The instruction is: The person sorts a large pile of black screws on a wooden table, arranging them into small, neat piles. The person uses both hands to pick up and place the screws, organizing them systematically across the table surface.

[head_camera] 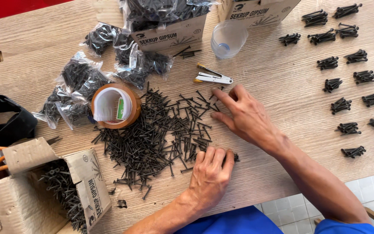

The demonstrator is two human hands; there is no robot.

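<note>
Both hands work at the right edge of a heap of black screws (161,130) spread over the desk (282,86). The left hand (211,171) lies near the front edge, fingers curled down over a few screws gathered beneath them; whether it grips them cannot be told. The right hand (243,115) rests flat and open just beyond it, forefinger stretched left to touch loose screws at the far right of the heap. Screws in the heap lie flat with long axes pointing every way. Right of the hands, small bundles (347,78) sit in rows, well apart from the heap, each with its screws side by side and lying roughly left to right. A tape roll (115,106) stands at the heap's left edge, a stapler (213,77) just beyond the heap, bagged screws (83,82) further left, and open boxes (61,186) near left and far.
</note>
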